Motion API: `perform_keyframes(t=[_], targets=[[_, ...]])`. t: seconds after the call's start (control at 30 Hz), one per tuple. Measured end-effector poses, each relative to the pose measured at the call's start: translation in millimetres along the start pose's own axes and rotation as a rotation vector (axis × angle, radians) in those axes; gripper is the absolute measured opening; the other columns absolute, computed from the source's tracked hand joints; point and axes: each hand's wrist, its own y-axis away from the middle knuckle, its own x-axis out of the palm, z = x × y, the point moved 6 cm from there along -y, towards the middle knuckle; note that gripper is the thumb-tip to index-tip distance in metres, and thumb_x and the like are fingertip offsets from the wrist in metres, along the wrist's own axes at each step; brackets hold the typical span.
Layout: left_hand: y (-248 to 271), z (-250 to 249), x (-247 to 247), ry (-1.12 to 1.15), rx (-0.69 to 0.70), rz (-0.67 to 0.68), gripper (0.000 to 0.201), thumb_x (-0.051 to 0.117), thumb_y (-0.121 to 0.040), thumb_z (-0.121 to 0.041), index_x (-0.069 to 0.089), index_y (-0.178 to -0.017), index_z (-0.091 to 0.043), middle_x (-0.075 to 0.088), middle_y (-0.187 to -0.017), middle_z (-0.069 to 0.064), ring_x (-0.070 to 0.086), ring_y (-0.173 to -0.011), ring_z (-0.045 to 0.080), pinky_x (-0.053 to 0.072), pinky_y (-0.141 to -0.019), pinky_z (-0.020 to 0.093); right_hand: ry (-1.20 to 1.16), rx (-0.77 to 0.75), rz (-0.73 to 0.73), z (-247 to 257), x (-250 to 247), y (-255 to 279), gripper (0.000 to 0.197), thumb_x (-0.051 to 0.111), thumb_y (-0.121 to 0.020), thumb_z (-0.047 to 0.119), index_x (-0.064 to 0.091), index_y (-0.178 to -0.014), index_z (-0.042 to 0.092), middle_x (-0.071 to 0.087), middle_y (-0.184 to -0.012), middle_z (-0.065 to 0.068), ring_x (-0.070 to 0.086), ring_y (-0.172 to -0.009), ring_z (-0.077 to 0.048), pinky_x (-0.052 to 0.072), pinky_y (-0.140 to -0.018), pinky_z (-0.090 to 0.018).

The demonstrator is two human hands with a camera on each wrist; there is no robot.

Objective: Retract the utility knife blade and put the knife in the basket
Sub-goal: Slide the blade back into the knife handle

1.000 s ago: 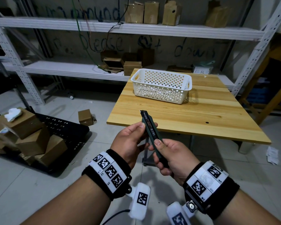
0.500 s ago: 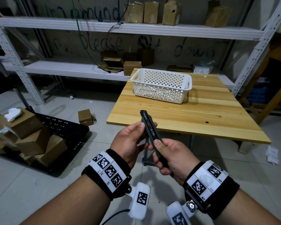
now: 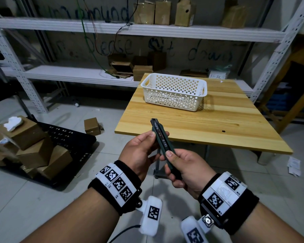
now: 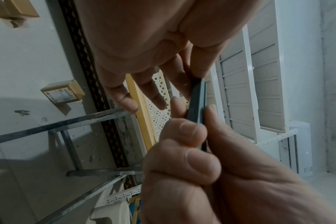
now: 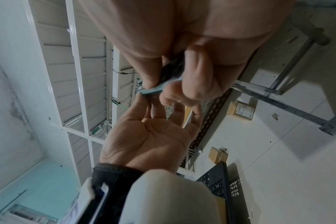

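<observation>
A dark green utility knife (image 3: 161, 137) is held in the air in front of the table's near edge, tip pointing up and away; no blade shows past its tip. My right hand (image 3: 184, 170) grips its lower half, thumb lying on the top face. My left hand (image 3: 143, 149) pinches the upper body between thumb and forefinger, the other fingers loose. The knife body (image 4: 197, 100) shows between both hands in the left wrist view, and its end (image 5: 153, 91) peeks out in the right wrist view. A white perforated basket (image 3: 174, 92) stands on the wooden table (image 3: 209, 127), far left part.
Metal shelving (image 3: 77, 74) with cardboard boxes runs behind the table. On the floor to the left lie a black crate (image 3: 68, 141) and stacked boxes (image 3: 33, 151). A small box (image 3: 92, 126) sits near the table's left corner. Papers (image 3: 294, 165) lie on the floor at right.
</observation>
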Motion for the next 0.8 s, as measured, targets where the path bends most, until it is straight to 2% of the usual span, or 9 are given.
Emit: perform_keyframes(t=[0.3,0.63,0.8], targets=[[-0.4,0.2,-0.1,-0.011,-0.003,0.001,0.023,0.052,-0.108,-0.019,0.073,-0.114,-0.012,0.081,-0.123,0.011,0.077,-0.095,0.017,0.051,-0.074,0.037,-0.018,0.002,0.020,-0.9,0.9,-0.1,0.023,0.048,-0.104,0.019,0.063,-0.103,0.002,0.054,-0.065,-0.010,0.045,-0.049,-0.016,0.029,-0.035,-0.020],[-0.5,-0.8,-0.3,-0.026,-0.001,0.003,0.028,0.049,-0.109,-0.019,0.077,-0.105,-0.016,0.081,-0.122,0.010,0.077,-0.095,0.017,0.049,-0.083,0.042,-0.019,0.001,0.043,-0.5,2.9,0.6,0.020,0.048,-0.104,0.015,0.061,-0.107,0.001,0.054,-0.068,-0.010,0.047,-0.050,-0.015,0.030,-0.037,-0.020],[-0.1,-1.2,-0.6,-0.028,-0.004,-0.002,0.027,0.050,-0.109,-0.020,0.076,-0.108,-0.016,0.081,-0.122,0.009,0.077,-0.096,0.017,0.051,-0.082,0.041,-0.020,-0.001,0.054,-0.4,4.3,0.7,0.021,0.047,-0.104,0.014,0.061,-0.109,0.000,0.053,-0.069,-0.011,0.047,-0.049,-0.015,0.031,-0.037,-0.020]])
